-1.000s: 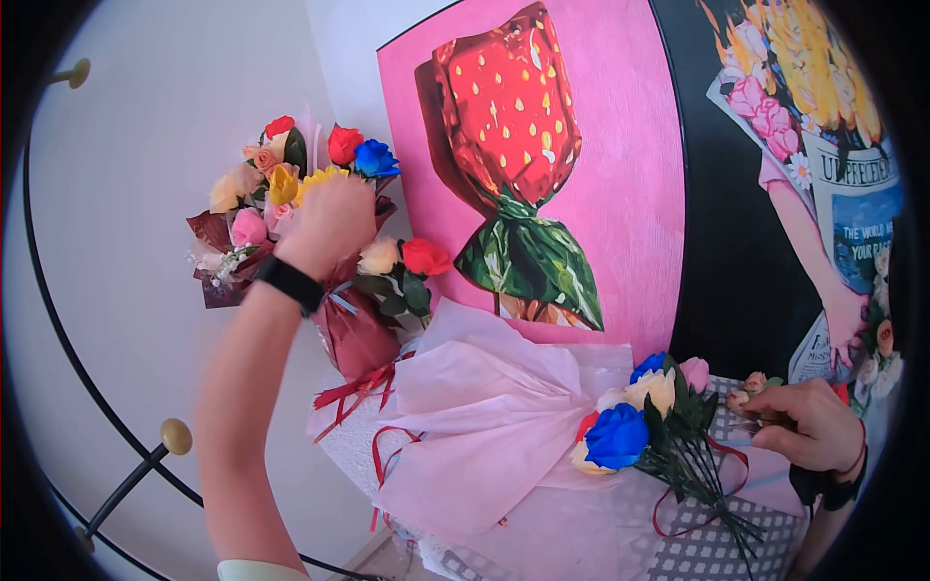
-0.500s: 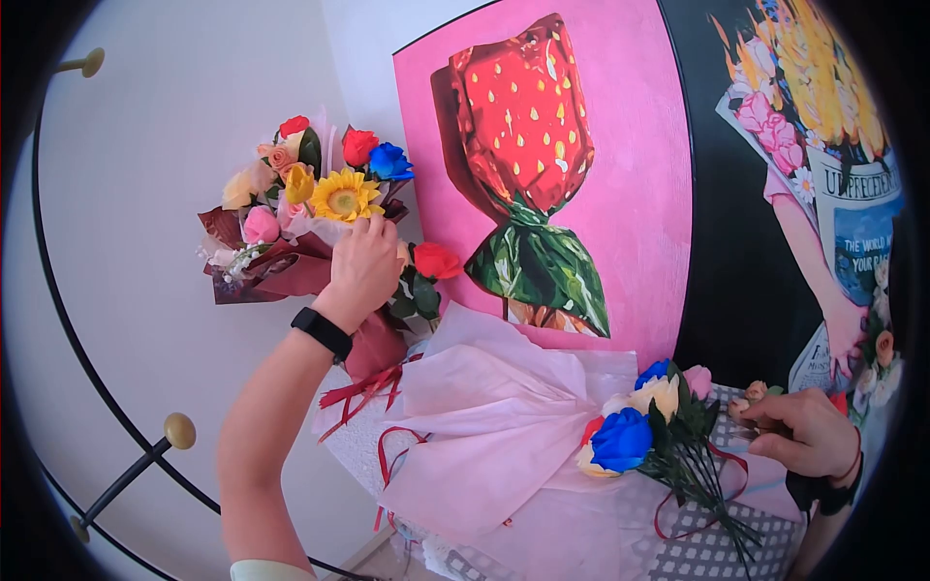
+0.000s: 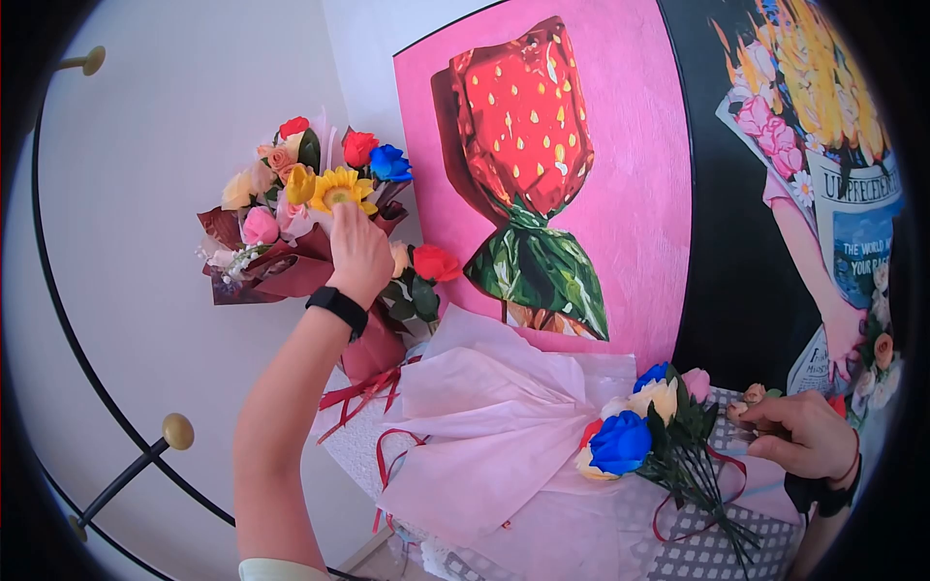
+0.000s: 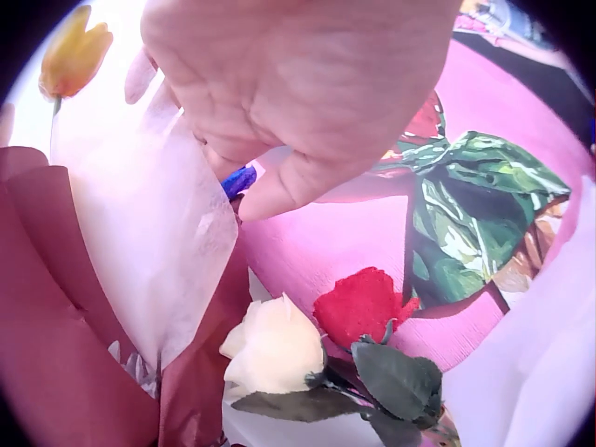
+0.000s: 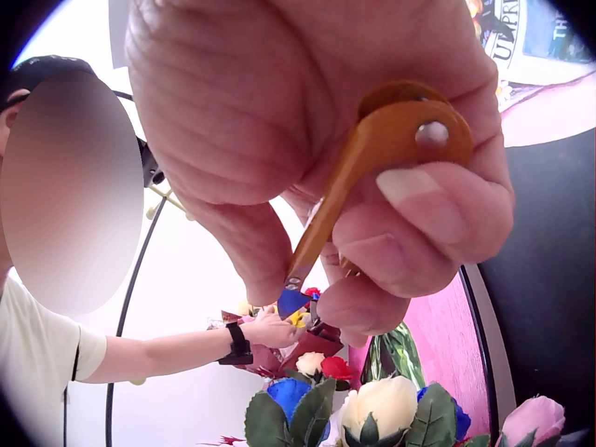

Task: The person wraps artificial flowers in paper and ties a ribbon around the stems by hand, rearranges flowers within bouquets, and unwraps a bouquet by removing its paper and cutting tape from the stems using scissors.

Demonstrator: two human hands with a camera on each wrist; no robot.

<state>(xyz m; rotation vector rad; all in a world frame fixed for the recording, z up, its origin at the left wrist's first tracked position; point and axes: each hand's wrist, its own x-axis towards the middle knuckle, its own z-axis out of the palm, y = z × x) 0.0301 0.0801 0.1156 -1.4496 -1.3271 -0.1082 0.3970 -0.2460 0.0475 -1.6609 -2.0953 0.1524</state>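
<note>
At the sunflower point(image 3: 335, 188) in the wrapped bouquet, my left hand point(image 3: 360, 250) touches the flower's lower front with its fingertips. In the left wrist view, the thumb of this hand point(image 4: 298, 93) stands apart from the fingers, and the palm hides most of the fingers. My right hand point(image 3: 809, 436) grips an orange-brown tool point(image 5: 358, 154) with a round metal rivet; its short shiny tip shows blue. Small peach flowers point(image 3: 753, 393) lie just beyond that hand. The bouquet's dark red paper point(image 3: 373, 353) flares around roses and a yellow tulip point(image 3: 300, 183).
Pink wrapping paper point(image 3: 484, 407) spreads over the table, with loose stemmed roses, blue ones point(image 3: 621, 441) among them, on its right. A cream and red rose point(image 3: 435, 262) stand beside the bouquet. Behind are a pink painting point(image 3: 639, 194) and a black rack point(image 3: 82, 363).
My left hand has come down from over the sunflower, uncovering it, then shifted slightly left and up to its lower front. The right hand has kept its place and its hold.
</note>
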